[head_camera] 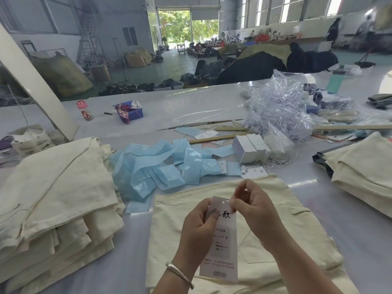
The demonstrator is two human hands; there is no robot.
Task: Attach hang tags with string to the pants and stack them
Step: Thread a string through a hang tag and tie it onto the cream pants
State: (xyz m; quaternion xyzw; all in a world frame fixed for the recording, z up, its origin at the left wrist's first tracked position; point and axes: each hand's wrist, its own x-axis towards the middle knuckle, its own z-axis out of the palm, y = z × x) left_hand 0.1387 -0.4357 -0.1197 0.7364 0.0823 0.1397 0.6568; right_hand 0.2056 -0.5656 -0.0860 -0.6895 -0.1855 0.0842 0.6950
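One tag, long axis upright, hole end up, pinched by left hand; right hand pinches string over pants; two stacks alongside.

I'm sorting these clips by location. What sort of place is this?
Probably a garment factory's finishing hall: stacks of folded pants on a long table, a hang tag in hand, and fabric heaps on the floor.

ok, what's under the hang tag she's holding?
The cream pants lie flat on the table directly below the hang tag, with a back pocket showing beside it. The fabric right behind the tag is hidden.
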